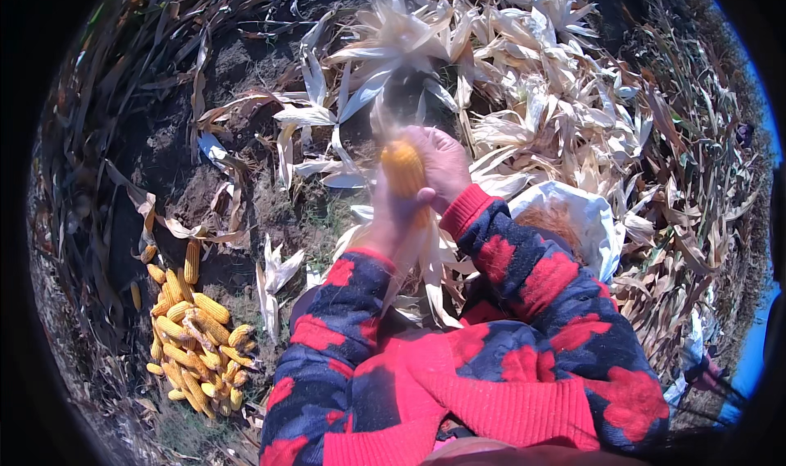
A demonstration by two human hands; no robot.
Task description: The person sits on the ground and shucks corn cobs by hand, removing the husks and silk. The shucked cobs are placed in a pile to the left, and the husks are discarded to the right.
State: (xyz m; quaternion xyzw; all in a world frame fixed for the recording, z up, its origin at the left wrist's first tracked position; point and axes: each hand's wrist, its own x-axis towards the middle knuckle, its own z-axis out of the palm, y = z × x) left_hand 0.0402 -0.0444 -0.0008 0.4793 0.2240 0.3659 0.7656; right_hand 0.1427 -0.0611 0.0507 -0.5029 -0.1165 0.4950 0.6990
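Note:
An ear of yellow corn (402, 170) is held between my two hands in front of my chest, its kernels bare on the side facing me. My left hand (388, 215) wraps the ear from the left, lower down. Pressed against its upper right side is my right hand (443, 162), fingers curled in and thumb across the ear. Pale strands blur above the ear's top. Dry husk leaves (435, 269) hang below the hands, over my lap. Whether my right fingers also pinch husk or silk cannot be made out.
Bare ears lie in a corn pile (196, 343) at the lower left. Stripped husks (540, 97) heap up ahead and right. A white sack (605, 235) with reddish-brown fibres sits by my right forearm. Dry stalks (92, 159) border the left; bare soil (264, 189) lies between.

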